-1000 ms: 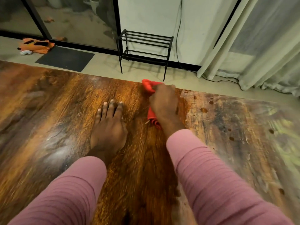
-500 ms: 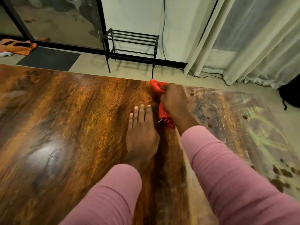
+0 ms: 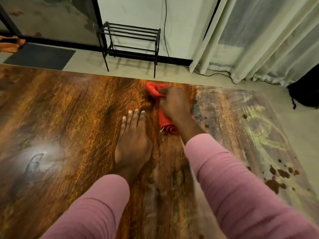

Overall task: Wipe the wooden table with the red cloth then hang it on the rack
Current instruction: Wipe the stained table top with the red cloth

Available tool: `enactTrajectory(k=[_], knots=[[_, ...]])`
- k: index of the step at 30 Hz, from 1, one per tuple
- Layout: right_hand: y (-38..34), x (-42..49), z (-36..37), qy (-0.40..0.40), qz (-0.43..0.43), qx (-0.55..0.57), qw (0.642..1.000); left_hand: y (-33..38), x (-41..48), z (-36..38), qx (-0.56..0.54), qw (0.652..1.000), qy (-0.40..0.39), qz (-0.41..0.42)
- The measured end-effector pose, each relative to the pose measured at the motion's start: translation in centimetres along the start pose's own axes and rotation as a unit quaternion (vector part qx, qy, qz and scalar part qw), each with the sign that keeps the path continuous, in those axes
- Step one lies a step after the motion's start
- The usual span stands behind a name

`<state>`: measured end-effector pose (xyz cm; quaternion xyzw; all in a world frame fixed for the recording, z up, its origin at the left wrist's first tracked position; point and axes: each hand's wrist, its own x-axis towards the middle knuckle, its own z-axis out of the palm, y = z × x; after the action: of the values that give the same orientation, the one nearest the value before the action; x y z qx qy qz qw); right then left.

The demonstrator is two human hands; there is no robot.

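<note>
Table fills the frame, stained at right; rack stands upper centre. Left hand rests flat, fingers straight, at centre. Right hand clutches the cloth near the far edge: soft, light, probably best gathered by a bunched fold.

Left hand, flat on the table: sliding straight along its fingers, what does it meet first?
Mostly bare wooden table; the left hand would probably graze the red cloth gripped by the right hand, near the far edge.
</note>
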<state>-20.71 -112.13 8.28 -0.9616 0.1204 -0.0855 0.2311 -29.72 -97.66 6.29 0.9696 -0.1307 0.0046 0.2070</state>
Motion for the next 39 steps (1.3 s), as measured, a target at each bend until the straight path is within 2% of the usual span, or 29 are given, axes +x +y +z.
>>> enactTrajectory(k=[2, 5, 7, 9, 12, 15, 17, 19, 21, 22, 24, 26, 30, 32, 34, 37, 39], knots=[[3.2, 0.4, -1.9, 0.032, 0.065, 0.007, 0.997, 0.0, 0.0, 0.1, 0.004, 1.000, 0.007, 0.006], [7.2, 0.6, -4.8, 0.131, 0.195, -0.001, 0.972, 0.2, 0.1, 0.4, 0.007, 1.000, 0.001, 0.005], [7.0, 0.8, -4.9, 0.138, 0.206, -0.031, 0.968, 0.1, 0.3, 0.5, 0.001, 1.000, 0.003, 0.004], [5.4, 0.8, -3.9, 0.121, 0.166, -0.015, 0.978, 0.1, 0.3, 0.5, -0.003, 1.000, 0.009, 0.004], [2.5, -0.7, -1.3, 0.051, 0.079, 0.026, 0.995, 0.0, 0.3, 0.8, -0.004, 1.000, 0.012, -0.002], [0.7, -3.8, -0.1, -0.021, -0.041, 0.036, 0.998, 0.0, 0.3, 0.8, 0.007, 1.000, 0.007, 0.003], [1.9, -4.5, -0.9, -0.032, -0.063, 0.024, 0.997, -0.2, 0.2, 0.8, 0.011, 1.000, 0.007, 0.004], [4.6, -4.4, -2.4, 0.005, 0.019, 0.013, 1.000, -0.2, 0.3, 0.6, 0.004, 1.000, 0.016, 0.007], [7.1, -4.1, -3.9, 0.090, 0.149, 0.031, 0.984, -0.2, 0.3, 0.7, 0.000, 1.000, 0.015, 0.009], [7.7, -4.1, -4.3, 0.119, 0.186, 0.024, 0.975, -0.1, 0.3, 0.6, -0.002, 1.000, 0.012, 0.009], [6.8, -4.6, -4.0, 0.121, 0.198, -0.004, 0.973, 0.0, 0.3, 0.6, -0.006, 1.000, 0.011, 0.008], [4.5, -5.8, -2.9, 0.101, 0.166, 0.009, 0.981, 0.2, 0.3, 0.6, -0.007, 1.000, 0.014, 0.008], [0.3, -10.4, -1.1, 0.025, -0.012, 0.024, 0.999, 0.0, 0.3, 0.6, -0.011, 1.000, 0.013, 0.009], [1.0, -11.2, -1.6, -0.005, -0.052, 0.027, 0.998, -0.1, 0.4, 0.5, -0.014, 1.000, 0.006, 0.014], [3.1, -11.3, -2.4, -0.002, -0.023, 0.006, 1.000, -0.3, 0.3, 0.4, -0.005, 1.000, 0.002, 0.018], [6.1, -10.7, -3.7, 0.091, 0.111, -0.026, 0.989, -0.1, 0.1, 0.2, -0.005, 1.000, -0.001, 0.021], [5.7, -10.5, -3.7, 0.119, 0.177, -0.028, 0.977, -0.1, 0.2, 0.3, -0.013, 1.000, 0.004, 0.027]])
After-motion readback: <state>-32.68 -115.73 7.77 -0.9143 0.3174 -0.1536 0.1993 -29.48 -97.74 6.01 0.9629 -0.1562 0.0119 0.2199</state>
